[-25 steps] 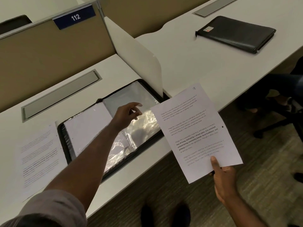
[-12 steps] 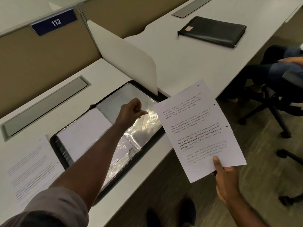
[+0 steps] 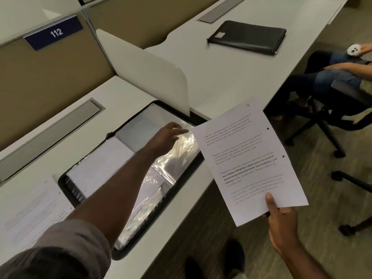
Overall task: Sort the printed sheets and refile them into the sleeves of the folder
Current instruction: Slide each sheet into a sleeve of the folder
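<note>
The left forearm (image 3: pixel 112 186) hides the middle of the open folder (image 3: pixel 153 224) and its clear sleeves (image 3: pixel 177 156). At 8 o'clock a loose sheet (image 3: pixel 34 214) runs off the left edge, its print too blurred to read. The seated person (image 3: pixel 332 77) at 2 o'clock is cut off by the right edge.

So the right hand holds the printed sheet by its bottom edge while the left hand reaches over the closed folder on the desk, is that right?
Not quite: the head view shows the folder under the left hand lying open, its clear sleeves exposed. The right hand does hold the printed sheet by its bottom edge.
</note>
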Available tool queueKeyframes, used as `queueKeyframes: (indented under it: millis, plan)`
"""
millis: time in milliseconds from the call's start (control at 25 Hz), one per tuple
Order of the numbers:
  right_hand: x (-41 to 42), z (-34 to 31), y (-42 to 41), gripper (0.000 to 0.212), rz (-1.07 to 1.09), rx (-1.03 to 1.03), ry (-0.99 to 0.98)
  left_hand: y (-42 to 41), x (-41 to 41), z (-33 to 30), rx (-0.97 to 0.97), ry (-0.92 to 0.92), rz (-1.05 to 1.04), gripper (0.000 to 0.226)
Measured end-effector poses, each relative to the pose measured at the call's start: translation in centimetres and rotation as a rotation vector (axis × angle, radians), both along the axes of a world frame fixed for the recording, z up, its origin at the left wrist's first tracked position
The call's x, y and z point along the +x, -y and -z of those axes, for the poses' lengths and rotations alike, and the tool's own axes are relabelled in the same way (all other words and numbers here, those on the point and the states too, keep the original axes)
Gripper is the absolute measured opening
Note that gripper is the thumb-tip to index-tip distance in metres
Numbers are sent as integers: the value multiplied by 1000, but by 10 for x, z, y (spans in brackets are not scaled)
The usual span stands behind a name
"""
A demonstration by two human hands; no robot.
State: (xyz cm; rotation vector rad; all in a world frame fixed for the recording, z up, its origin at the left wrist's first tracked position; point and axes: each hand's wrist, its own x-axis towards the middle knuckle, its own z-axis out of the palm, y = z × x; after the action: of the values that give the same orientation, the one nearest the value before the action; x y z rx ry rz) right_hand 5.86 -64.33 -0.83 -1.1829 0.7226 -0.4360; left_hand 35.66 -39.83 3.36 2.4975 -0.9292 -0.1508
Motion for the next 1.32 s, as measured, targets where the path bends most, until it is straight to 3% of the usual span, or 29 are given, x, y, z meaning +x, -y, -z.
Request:
queueKeyframes:
  millis: [200, 400, 600, 800, 1120, 1200, 1320]
  plan:
    - [-8, -2, -3, 45, 38, 7, 0, 16, -6, -8, -95, -51, -69, 42]
    - [-12, -5, -2, 42, 61, -3, 10, 22, -5, -8, -128, 73, -169, 28]
    - [-15, -5, -2, 36, 69, -44, -18, 20, 4, -2, -82, 155, 30, 9]
    - [-26, -5, -15, 32, 80, -126, -67, 23, 6, 4, -21, 193, 161, 24]
    - [-42, -4, -43, 17, 103, -280, -221, 37, -2, 3, -133, 88, -28, 32]
    - [-45, -1, -48, 4, 76, -298, -252, 40, -1, 3, -153, 100, -56, 28]
    - [-48, 9, -59, 23, -14, -360, -341, 43, 1, 3, -160, 141, -107, 25]
